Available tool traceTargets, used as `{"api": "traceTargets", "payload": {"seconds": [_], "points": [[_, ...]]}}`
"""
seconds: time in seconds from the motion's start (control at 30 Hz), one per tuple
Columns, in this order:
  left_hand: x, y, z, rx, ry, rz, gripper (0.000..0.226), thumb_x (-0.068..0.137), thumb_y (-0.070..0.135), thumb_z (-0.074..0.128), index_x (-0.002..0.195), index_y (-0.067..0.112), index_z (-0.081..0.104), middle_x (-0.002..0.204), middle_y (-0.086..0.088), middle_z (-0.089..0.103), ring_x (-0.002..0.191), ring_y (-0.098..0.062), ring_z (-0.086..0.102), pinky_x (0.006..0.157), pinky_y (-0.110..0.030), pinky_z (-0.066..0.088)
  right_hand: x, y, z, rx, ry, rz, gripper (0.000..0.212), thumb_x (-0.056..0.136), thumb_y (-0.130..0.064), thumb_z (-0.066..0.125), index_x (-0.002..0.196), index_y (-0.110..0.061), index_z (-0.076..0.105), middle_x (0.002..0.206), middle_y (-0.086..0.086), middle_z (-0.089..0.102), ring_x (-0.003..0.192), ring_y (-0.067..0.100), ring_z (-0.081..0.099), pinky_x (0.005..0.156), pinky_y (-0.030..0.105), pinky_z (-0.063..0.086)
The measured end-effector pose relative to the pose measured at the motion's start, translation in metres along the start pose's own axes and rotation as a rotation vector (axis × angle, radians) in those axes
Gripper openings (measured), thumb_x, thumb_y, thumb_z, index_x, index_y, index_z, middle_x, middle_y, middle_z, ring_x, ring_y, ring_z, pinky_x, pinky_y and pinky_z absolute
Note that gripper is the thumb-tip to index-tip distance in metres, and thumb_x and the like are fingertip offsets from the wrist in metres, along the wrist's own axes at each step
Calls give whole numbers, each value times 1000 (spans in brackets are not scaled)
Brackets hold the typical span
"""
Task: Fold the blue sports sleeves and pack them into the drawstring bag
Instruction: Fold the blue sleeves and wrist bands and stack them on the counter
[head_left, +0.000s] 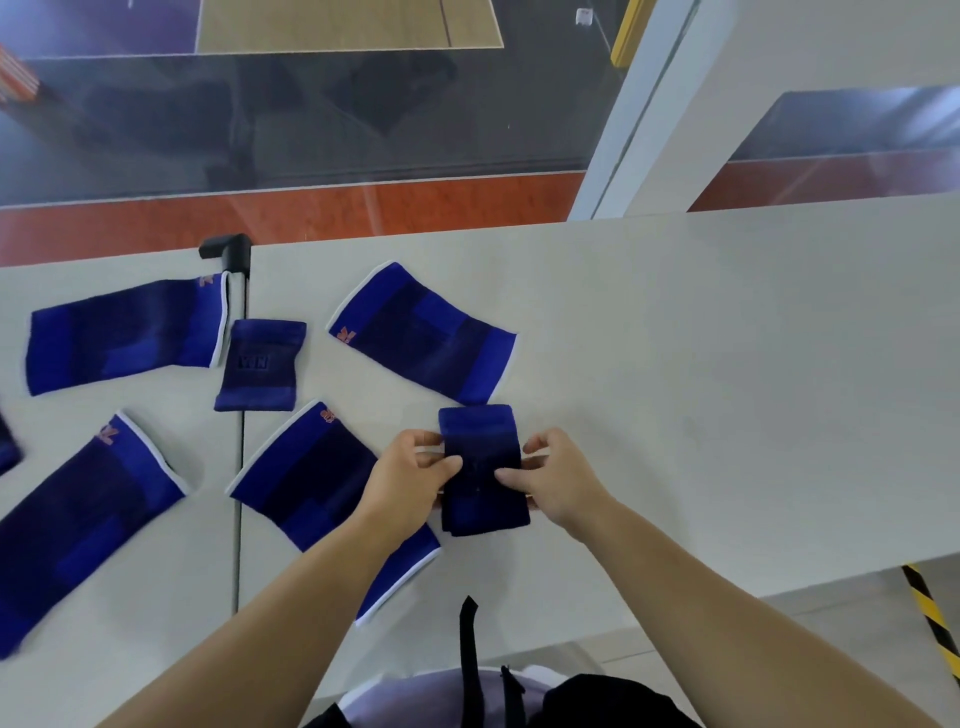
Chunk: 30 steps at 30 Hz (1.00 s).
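Both hands grip a small dark blue sleeve (480, 431) just above the white table (701, 364). My left hand (410, 473) pinches its left edge and my right hand (550, 478) pinches its right edge. Several larger blue sleeves with white trim lie flat: one at far left (124, 332), one at near left (83, 514), one partly under my left forearm (306, 483), one beyond my hands (426, 332). Another small sleeve (260, 364) lies between them. A sliver of blue cloth (8, 447) shows at the left edge. No drawstring bag can be made out for certain.
A black clamp (228, 249) sits on the table's far edge, above a seam (240, 467) between two tabletops. A black strap (469, 639) hangs at my waist by the near edge. Yellow-black hazard tape (930, 613) marks the floor at right. A glass wall stands behind the table.
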<state>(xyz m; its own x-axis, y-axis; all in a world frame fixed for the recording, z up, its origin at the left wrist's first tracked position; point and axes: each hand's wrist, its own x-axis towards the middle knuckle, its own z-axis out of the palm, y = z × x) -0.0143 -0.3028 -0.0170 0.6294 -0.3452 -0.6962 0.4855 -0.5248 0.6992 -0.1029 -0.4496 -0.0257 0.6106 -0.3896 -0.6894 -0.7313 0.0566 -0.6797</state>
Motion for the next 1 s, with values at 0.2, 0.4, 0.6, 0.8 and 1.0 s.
{"api": "traceTargets", "payload": {"seconds": [0.2, 0.4, 0.6, 0.8, 1.0], "points": [[-9, 9, -1, 56, -42, 173, 36, 87, 10, 64, 108, 36, 50, 97, -1, 69, 89, -15, 67, 74, -26, 57, -17, -6, -12, -57, 7, -276, 45, 79, 0, 70, 100, -35, 50, 92, 3, 65, 76, 17, 63, 65, 22, 53], [-14, 12, 5, 480, -58, 330, 56, 79, 10, 73, 128, 27, 52, 110, 7, 59, 98, -9, 59, 91, -24, 49, -24, -10, -20, -395, 49, -385, 51, 74, -7, 74, 122, -20, 60, 102, -6, 59, 88, 11, 57, 83, 24, 47], [-17, 13, 8, 564, -36, 437, 17, 86, 22, 66, 102, 23, 65, 103, 10, 53, 101, -10, 48, 84, -21, 40, -25, -4, -31, -398, 72, -451, 14, 80, -17, 71, 94, -20, 68, 101, -15, 52, 99, 0, 45, 84, 7, 33], [-15, 11, 8, 527, -142, 256, 19, 90, 36, 58, 106, 27, 56, 91, 7, 68, 84, -9, 64, 71, -25, 53, -19, 4, -42, -192, -87, -169, 9, 90, -19, 62, 97, -17, 57, 89, 6, 70, 80, 22, 66, 73, 38, 54], [-12, -1, -2, 636, -113, 233, 28, 90, 37, 57, 115, 25, 56, 105, 11, 61, 92, -3, 58, 71, -16, 46, -4, 13, -50, -570, 117, -87, 14, 87, -25, 60, 96, -17, 54, 92, 0, 59, 79, 17, 56, 66, 30, 48]]}}
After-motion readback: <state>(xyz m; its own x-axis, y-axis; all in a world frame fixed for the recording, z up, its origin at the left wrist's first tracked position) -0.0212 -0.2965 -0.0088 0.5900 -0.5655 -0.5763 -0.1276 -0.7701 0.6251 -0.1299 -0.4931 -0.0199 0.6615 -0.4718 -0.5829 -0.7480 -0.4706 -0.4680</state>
